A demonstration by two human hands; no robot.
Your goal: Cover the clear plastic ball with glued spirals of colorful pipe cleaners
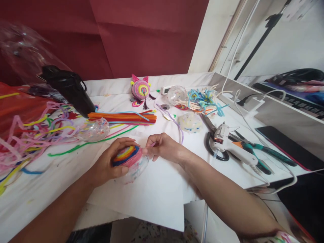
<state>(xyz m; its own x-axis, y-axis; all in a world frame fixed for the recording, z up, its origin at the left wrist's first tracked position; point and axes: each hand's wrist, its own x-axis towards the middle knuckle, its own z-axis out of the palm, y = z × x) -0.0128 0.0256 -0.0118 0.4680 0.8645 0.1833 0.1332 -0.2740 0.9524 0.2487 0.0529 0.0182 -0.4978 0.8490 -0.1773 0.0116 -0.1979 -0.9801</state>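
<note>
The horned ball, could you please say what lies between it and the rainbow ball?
The head view shows a bundle of mostly orange and red stems, a green stem and left-hand fingers.

On the near side of the right hand [158, 146], white paper [162, 192] lies open; bundled pipe cleaners [121, 118] block beyond, a glue gun [234, 151] rightward.

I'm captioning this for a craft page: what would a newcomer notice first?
Probably the rainbow-striped ball, held in the left hand, with the right hand at its edge. Next, the pink, pointy-eared figure at the back, near the middle, then the tangled fuzzy strips on the left.
</note>
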